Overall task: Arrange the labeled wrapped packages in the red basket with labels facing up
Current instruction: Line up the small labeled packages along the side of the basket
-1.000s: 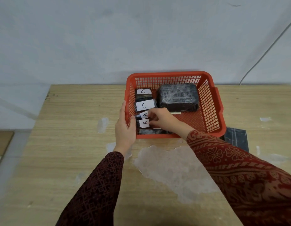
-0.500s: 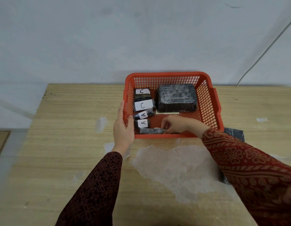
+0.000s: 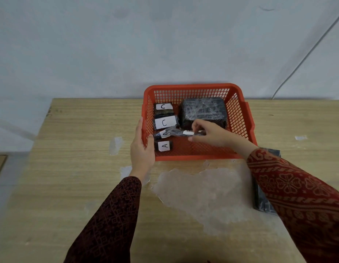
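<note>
A red basket (image 3: 239, 109) stands at the back of the wooden table. Along its left side lie small black wrapped packages with white labels up: a C package (image 3: 163, 107), a larger C package (image 3: 165, 122), an A package (image 3: 159, 134) and another A package (image 3: 164, 146). A big black wrapped package (image 3: 202, 111) with no label showing fills the back right. My right hand (image 3: 208, 135) holds a slim black package (image 3: 179, 132) with a white label above the basket floor. My left hand (image 3: 143, 149) grips the basket's left front corner.
A dark flat package (image 3: 265, 205) lies on the table at the right, partly under my right sleeve. Pale worn patches mark the table (image 3: 79, 168) in front of the basket. A grey wall rises just behind the table, with a cable at the right.
My right hand picked up the slim package from the basket's front edge and lifted it toward the middle, label now showing. My left hand stayed on the basket.
</note>
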Available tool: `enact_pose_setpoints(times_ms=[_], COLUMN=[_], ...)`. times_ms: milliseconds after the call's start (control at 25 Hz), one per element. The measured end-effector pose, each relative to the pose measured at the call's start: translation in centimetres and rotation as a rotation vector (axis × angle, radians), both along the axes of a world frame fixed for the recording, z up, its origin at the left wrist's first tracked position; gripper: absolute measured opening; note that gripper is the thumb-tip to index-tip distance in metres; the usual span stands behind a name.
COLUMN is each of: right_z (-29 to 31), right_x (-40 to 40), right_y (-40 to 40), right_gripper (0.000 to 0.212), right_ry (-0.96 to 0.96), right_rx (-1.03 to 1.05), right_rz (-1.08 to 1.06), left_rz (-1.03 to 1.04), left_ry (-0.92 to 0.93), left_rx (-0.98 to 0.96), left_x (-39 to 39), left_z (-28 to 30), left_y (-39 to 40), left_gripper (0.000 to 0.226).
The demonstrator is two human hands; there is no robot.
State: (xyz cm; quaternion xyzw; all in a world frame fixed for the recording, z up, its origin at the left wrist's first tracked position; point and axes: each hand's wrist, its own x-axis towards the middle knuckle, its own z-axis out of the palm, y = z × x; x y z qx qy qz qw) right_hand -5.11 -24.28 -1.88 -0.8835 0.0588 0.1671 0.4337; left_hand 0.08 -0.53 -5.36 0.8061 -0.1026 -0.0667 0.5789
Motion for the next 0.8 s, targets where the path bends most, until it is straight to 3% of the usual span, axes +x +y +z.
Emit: enact_pose_setpoints(times_ms=[120, 360, 640, 800], right_z=[-0.4, -1.3, -2.6, -2.6], right_x=[-0.3, -0.7, 1.1, 1.5], right_y=[0.2, 0.1, 2.4, 3.9], right_gripper=[0.009, 0.032, 0.031, 0.034], right_ry=[-0.078, 0.02, 0.076, -0.068], right_rx=[0.074, 0.069, -0.126, -0.343], right_rz=[-0.066, 0.063, 0.258, 0.278], left_rz=[0.001, -0.002, 0.011, 0.011], left_ry=[-0.015, 0.012, -0.001, -0.008], left_rx=[0.008, -0.007, 0.003, 0.004], left_x=[0.0, 0.0, -0.1, 0.0], left_z=[0.0, 0.0, 0.0, -0.1], left_y=[0.1, 0.2, 0.0, 0.0], left_gripper=[0.056, 0.056, 0.056, 0.056])
